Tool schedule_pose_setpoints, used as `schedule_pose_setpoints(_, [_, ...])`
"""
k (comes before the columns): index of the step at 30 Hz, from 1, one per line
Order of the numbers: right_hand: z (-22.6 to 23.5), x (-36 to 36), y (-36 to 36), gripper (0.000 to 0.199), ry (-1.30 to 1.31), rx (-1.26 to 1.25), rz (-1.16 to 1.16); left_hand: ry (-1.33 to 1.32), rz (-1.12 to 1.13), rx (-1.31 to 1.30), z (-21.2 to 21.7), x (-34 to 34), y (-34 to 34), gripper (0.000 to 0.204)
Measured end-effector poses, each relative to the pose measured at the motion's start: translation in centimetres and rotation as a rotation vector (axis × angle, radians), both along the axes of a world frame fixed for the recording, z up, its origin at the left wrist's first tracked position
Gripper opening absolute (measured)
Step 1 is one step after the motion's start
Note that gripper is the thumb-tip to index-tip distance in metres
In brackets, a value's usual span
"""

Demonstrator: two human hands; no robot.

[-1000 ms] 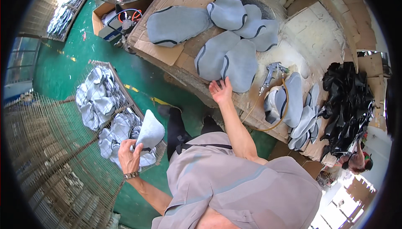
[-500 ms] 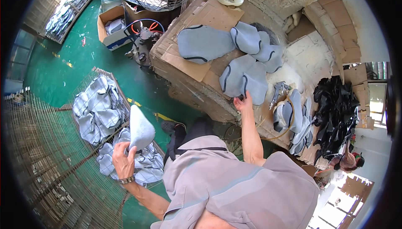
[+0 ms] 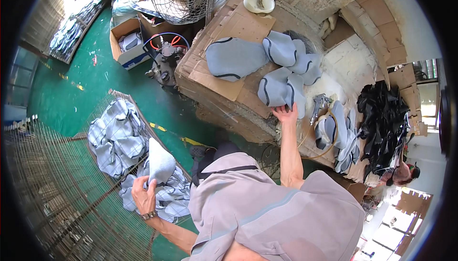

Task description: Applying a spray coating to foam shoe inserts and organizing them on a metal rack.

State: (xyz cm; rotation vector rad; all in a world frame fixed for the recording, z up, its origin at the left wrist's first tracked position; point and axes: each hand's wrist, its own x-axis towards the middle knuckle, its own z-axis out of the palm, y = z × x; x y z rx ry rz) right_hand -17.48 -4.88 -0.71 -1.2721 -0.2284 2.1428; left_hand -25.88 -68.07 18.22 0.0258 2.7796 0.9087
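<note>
My left hand (image 3: pixel 144 195) pinches a curved, pale grey fabric panel (image 3: pixel 161 160) by its lower edge. The panel stands up out of the fingers, above a heap of similar cut pieces (image 3: pixel 167 199). On the cardboard-covered workbench, my right hand (image 3: pixel 285 113) has its fingers closed on the near edge of a grey fabric panel (image 3: pixel 297 96) with a black curved strip. That panel lies against another bent grey panel (image 3: pixel 274 87). Farther back lie a large flat grey panel (image 3: pixel 237 58) with black strips and several curled ones (image 3: pixel 280 48).
A spray gun (image 3: pixel 318 108) with a yellowish hose lies right of my right hand, near stacked grey panels (image 3: pixel 340 122). Black pieces (image 3: pixel 381 122) hang beyond. A white bowl with a brush (image 3: pixel 259 2) stands at the back. Wire mesh racks (image 3: pixel 62 184) surround the left-hand heaps.
My right hand has shifted a little along the bench, and the panel under it now looks narrower and more bent. The left hand still holds its panel, slightly lower over the heap.
</note>
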Motion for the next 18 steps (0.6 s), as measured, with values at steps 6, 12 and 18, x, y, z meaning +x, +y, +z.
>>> schedule_pose_setpoints(6, [8.4, -1.0, -5.4, 0.041, 0.190, 0.045, 0.155, -0.009, 0.023, 0.012, 0.5, -1.2, 1.6, 0.025])
schedule_pose_setpoints(12, [15.5, -4.8, -11.2, 0.031, 0.177, 0.239, 0.465, -0.023, 0.124, 0.014, -0.9, -0.7, 0.0, 0.022])
schedule_pose_setpoints(18, [15.3, -9.0, -17.6, 0.033, 0.051, 0.183, 0.470, -0.201, 0.194, -0.009, -3.7, -3.8, -4.2, 0.025])
